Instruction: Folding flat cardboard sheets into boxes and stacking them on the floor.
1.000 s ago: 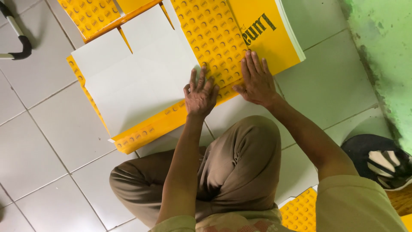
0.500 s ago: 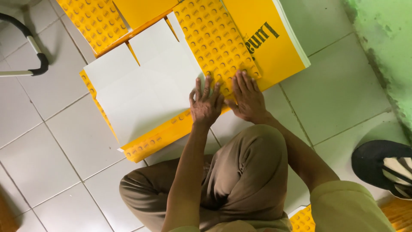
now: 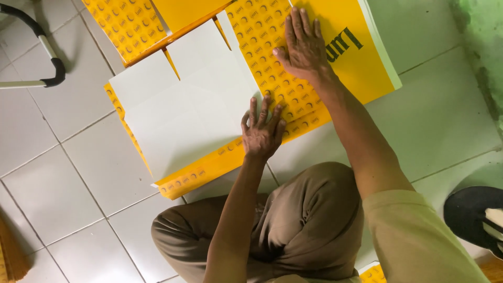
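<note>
A flattened yellow cardboard box (image 3: 272, 57) with a small repeated pattern lies on the white tiled floor. Its plain white inner panels (image 3: 188, 110) face up on the left. My left hand (image 3: 262, 131) rests flat, fingers spread, on the seam where the white panel meets the patterned yellow panel. My right hand (image 3: 303, 47) presses flat on the patterned yellow panel farther away, beside the plain yellow panel with dark lettering. Neither hand grips anything. My knee in tan trousers (image 3: 309, 220) is just below the box.
Another patterned yellow sheet (image 3: 126, 23) lies at the top left. A white tube with a black grip (image 3: 44, 57) juts in from the left edge. A dark sandal (image 3: 477, 215) sits at the right, with a green wall (image 3: 482, 47) above it.
My right hand has slid away from me up the patterned panel. My left hand stays near the seam. The view has shifted, so the box sits lower and nearer.
</note>
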